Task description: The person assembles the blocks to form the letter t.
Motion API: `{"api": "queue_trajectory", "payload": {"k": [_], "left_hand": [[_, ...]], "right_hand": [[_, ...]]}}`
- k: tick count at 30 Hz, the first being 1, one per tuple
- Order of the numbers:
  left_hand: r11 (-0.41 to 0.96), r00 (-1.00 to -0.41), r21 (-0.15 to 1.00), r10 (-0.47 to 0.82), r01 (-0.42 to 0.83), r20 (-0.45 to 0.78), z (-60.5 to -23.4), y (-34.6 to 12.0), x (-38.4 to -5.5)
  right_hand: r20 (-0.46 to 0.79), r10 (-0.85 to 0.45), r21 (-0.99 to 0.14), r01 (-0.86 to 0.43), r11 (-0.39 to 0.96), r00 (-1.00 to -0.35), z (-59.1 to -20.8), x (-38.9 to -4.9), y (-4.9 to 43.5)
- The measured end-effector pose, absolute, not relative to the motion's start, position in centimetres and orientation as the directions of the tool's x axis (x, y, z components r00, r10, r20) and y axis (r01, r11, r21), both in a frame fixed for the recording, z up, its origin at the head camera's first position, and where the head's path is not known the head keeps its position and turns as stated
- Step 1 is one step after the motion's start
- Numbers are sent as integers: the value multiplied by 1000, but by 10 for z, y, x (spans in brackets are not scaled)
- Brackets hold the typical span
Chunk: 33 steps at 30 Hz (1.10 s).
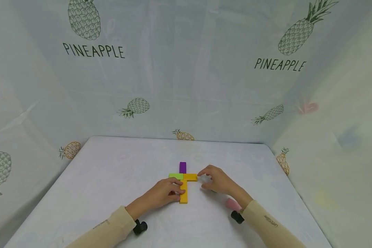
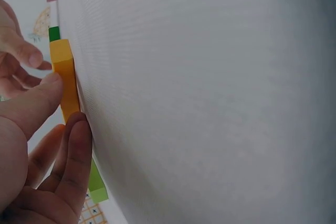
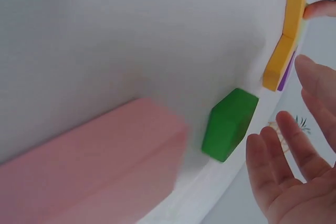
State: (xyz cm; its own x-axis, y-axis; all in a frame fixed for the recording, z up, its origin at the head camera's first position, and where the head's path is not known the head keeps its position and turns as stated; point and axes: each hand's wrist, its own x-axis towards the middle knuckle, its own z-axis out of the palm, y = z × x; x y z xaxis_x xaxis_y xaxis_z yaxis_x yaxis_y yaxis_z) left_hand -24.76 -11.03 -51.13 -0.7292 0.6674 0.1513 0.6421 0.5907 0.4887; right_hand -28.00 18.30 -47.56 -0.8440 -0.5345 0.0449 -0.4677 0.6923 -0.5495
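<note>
Several flat blocks lie in a cross on the table. A purple block [image 1: 183,167] is at the top, a light green block [image 1: 175,176] at the left, a yellow block [image 1: 190,177] at the right, and a long yellow block [image 1: 183,196] forms the stem. My left hand [image 1: 164,193] holds the stem block, thumb at its side and fingertips over it, partly covering it. Just right of the right-hand yellow block, my right hand [image 1: 218,181] hovers with fingers parted and nothing between them. Beneath it sits a small dark green block [image 3: 230,124].
A pink block [image 1: 233,204] lies by the right wrist, partly behind the sleeve. The white table [image 1: 127,162] reaches back to a hanging curtain [image 1: 186,79] printed with pineapples. Black wrist cameras [image 1: 140,227] sit under both cuffs, low over the tabletop.
</note>
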Motion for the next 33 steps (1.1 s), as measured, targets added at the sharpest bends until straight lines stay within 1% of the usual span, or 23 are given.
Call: {"api": "queue_trajectory", "payload": {"k": [5,8,15,21,28,33], "left_hand": [[587,-728,491,669,643,154,-510,-110,-247],[587,-726,489,670,645,154,-511,-110,-247],[591,-730,491,667,641,149,-511,-109,-247],[572,-720,500,673,650,167,-512,-110,-246],[571,-721,503,672,649,169,-515,-111,-247],[575,-724,503,670,645,163,-514,-111,-247]], "right_hand": [[49,-515,-515,-463,721,-856,-479,-271,200],[35,-517,-520,-458,721,-855,-477,-267,209],[52,-575,-546,-505,668,-816,-472,-260,230],[61,-617,-542,-545,639,-785,-476,-262,243],[56,-625,-553,-546,630,-779,-479,-261,249],[97,-610,-522,-562,641,-786,-486,-257,254]]}}
